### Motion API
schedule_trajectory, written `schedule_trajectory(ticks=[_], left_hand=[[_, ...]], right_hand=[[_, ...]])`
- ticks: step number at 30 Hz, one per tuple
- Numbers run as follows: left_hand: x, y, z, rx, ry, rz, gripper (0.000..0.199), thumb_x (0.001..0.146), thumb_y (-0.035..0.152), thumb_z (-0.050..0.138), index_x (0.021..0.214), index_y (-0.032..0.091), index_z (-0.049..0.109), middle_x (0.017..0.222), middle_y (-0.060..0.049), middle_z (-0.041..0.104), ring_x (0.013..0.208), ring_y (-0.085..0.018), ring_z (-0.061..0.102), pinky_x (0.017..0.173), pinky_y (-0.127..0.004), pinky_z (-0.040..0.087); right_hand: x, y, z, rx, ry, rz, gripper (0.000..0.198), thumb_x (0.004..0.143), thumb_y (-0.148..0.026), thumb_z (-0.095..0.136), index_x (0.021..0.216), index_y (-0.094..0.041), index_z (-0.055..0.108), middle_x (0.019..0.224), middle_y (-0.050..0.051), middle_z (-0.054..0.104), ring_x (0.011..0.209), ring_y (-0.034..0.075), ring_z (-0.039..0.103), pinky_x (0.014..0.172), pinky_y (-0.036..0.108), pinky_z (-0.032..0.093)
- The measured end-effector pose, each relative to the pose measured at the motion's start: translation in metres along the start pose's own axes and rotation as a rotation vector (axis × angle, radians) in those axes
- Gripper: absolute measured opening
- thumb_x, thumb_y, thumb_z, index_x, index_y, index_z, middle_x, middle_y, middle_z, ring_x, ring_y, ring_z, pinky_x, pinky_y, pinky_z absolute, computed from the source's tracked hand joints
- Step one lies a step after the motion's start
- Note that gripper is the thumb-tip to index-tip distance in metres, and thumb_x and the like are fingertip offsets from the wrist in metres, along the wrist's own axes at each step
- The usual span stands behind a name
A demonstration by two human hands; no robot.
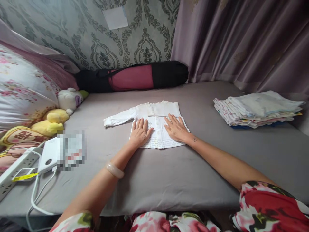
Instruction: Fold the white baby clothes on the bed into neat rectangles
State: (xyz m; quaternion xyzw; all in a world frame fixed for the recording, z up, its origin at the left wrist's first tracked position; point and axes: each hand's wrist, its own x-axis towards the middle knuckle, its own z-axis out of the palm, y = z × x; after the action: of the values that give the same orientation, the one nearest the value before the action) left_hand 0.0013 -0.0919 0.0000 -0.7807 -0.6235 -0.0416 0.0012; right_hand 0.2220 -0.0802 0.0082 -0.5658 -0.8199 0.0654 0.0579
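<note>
A small white button-front baby shirt [158,125] lies spread on the grey bed sheet, with rows of faint print near its hem. Its left-side sleeve stretches outward, while the right-side sleeve is folded across the chest. My left hand [140,132] rests flat on the left half of the shirt body, fingers extended. On the right half, my right hand [176,128] is pressed flat with fingers spread, its fingertips near the folded sleeve's lower edge. Neither hand grips anything.
To the right sits a stack of folded baby clothes [258,108]. A long black and maroon bag [131,77] lies along the wall. On the left are plush toys [54,120], a floral pillow [21,87], a power strip [16,170], a white device [49,156] and cables.
</note>
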Motion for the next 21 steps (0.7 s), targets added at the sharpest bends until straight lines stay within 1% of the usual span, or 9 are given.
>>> schedule_trajectory(ticks=[4,8,10,13,15,18,21], left_hand=[[0.002,0.000,0.003,-0.011,-0.020,-0.011,0.069,0.098,0.053,0.021,0.149,0.008,0.032,0.157,-0.019,0.026,0.147,-0.031,0.019,0.119,-0.051,0.014],[-0.001,0.002,-0.002,-0.001,-0.027,-0.016,0.067,0.098,0.052,0.022,0.149,0.009,0.033,0.157,-0.018,0.026,0.147,-0.031,0.020,0.119,-0.050,0.015],[-0.007,0.004,-0.005,0.014,-0.011,-0.010,0.067,0.098,0.051,0.024,0.148,0.008,0.034,0.157,-0.020,0.027,0.147,-0.032,0.020,0.119,-0.050,0.015],[-0.016,0.006,-0.005,0.033,0.030,-0.018,0.068,0.098,0.053,0.024,0.148,0.008,0.034,0.156,-0.022,0.027,0.147,-0.033,0.020,0.119,-0.052,0.014],[-0.020,0.007,-0.003,0.024,0.026,-0.051,0.069,0.097,0.054,0.024,0.148,0.009,0.033,0.156,-0.022,0.027,0.147,-0.034,0.020,0.118,-0.052,0.015],[-0.021,0.007,0.000,-0.011,0.000,-0.088,0.068,0.097,0.055,0.025,0.148,0.011,0.033,0.156,-0.021,0.028,0.147,-0.033,0.020,0.118,-0.052,0.016],[-0.017,0.004,-0.003,-0.081,0.003,-0.082,0.065,0.096,0.054,0.033,0.145,0.011,0.039,0.155,-0.020,0.030,0.146,-0.034,0.022,0.117,-0.053,0.017]], right_hand=[[0.003,0.002,-0.001,-0.005,-0.007,0.002,0.059,0.101,-0.041,0.021,0.152,-0.014,0.031,0.161,0.015,0.018,0.149,0.027,0.012,0.119,0.052,0.008],[-0.001,0.000,-0.007,0.016,-0.036,0.002,0.059,0.101,-0.041,0.022,0.152,-0.013,0.029,0.161,0.016,0.016,0.149,0.027,0.009,0.119,0.052,0.007],[-0.006,-0.006,-0.010,0.034,-0.048,-0.014,0.059,0.101,-0.040,0.023,0.153,-0.013,0.028,0.161,0.016,0.014,0.149,0.027,0.008,0.119,0.052,0.008],[-0.016,-0.019,-0.010,0.058,-0.051,-0.081,0.059,0.101,-0.042,0.022,0.153,-0.015,0.026,0.162,0.014,0.013,0.149,0.026,0.007,0.119,0.052,0.010],[-0.020,-0.027,-0.007,0.065,-0.051,-0.125,0.059,0.101,-0.042,0.022,0.154,-0.016,0.025,0.162,0.012,0.013,0.149,0.026,0.008,0.119,0.052,0.010],[-0.023,-0.033,-0.001,0.055,-0.063,-0.149,0.060,0.101,-0.042,0.021,0.154,-0.015,0.025,0.162,0.011,0.015,0.149,0.025,0.009,0.119,0.054,0.008],[-0.022,-0.034,0.000,0.036,-0.073,-0.147,0.059,0.101,-0.041,0.023,0.153,-0.015,0.026,0.161,0.011,0.018,0.149,0.026,0.011,0.118,0.054,0.008]])
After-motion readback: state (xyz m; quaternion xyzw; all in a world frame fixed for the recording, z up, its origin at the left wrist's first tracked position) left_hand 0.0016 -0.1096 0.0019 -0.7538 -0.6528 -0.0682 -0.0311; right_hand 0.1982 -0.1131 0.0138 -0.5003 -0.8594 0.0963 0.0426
